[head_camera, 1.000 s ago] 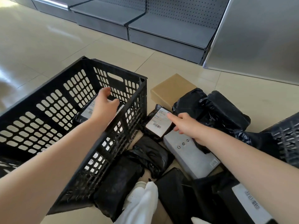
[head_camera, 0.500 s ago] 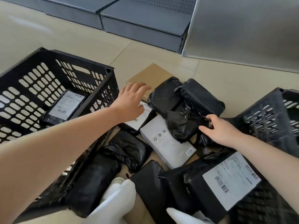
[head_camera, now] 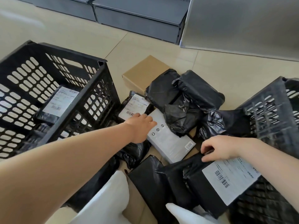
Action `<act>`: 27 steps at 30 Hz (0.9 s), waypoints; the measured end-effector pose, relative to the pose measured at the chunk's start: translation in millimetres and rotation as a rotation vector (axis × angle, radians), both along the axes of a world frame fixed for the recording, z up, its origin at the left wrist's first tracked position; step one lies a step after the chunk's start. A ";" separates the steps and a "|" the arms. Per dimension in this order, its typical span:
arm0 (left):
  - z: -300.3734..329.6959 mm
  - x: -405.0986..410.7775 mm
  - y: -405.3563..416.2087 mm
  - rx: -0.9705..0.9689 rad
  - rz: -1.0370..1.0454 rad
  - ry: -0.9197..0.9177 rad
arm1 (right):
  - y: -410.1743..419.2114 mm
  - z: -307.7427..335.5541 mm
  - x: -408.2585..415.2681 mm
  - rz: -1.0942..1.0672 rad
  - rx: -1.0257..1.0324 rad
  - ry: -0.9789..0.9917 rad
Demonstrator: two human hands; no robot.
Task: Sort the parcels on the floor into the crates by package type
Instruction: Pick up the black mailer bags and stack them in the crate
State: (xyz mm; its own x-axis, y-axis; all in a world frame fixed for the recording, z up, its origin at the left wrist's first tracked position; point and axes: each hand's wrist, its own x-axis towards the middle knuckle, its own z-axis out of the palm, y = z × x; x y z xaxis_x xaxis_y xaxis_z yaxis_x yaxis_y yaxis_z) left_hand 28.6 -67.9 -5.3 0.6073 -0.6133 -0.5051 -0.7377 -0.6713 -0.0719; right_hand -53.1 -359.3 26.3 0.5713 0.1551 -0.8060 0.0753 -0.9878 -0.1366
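2 crates [head_camera: 103,65], 1 bag inside [head_camera: 53,107]. L hand [head_camera: 140,128] flat on grey box [head_camera: 169,139]; R hand [head_camera: 218,147] pinches labelled bag [head_camera: 210,180]. Pile count unclear.

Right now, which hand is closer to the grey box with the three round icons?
Left. The left hand rests on the grey box; the right hand grips a black bag beside it.

beige tiled floor [head_camera: 61,28] with thin grout lines. grey metal shelving [head_camera: 137,15] runs along the far side; beside it, at the right, stands a plain grey panel [head_camera: 242,25].
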 end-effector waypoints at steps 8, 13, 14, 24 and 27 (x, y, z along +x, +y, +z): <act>-13.9 -19.0 -2.8 -0.163 0.172 0.249 | -3.1 -3.5 4.2 0.066 -0.009 -0.102; -4.0 -32.6 -24.7 -0.505 0.582 0.678 | 5.0 2.7 10.6 -0.014 0.118 -0.240; -1.0 -35.3 -29.7 -0.547 0.638 0.738 | 7.0 3.7 11.7 -0.053 0.157 -0.281; -5.2 -63.8 -52.9 -0.630 0.880 1.184 | 34.5 -0.8 22.1 -0.182 0.318 -0.533; 0.2 -63.3 -48.6 -0.660 0.889 1.196 | 34.1 -4.0 23.6 -0.180 0.299 -0.549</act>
